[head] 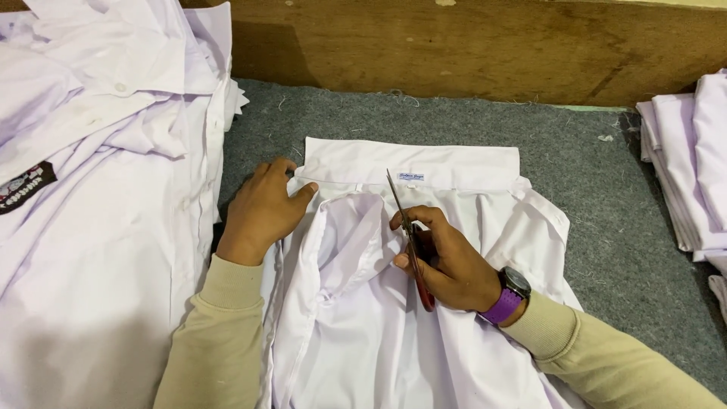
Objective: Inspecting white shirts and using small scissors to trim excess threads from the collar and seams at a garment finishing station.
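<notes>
A white shirt [356, 303] lies on the grey felt table [591, 174], its collar [413, 163] turned away from me with a small label inside. My left hand [261, 212] presses flat on the shirt's left shoulder by the collar. In my right hand [447, 261] are red-handled scissors [409, 235]. Their blades point up toward the collar and lie over the fabric. A purple-strapped watch sits on my right wrist.
A large heap of white shirts [98, 174] fills the left side; one bears a dark badge. A folded stack of white garments [693, 167] lies at the right edge. A wooden board [485, 45] runs along the back of the table.
</notes>
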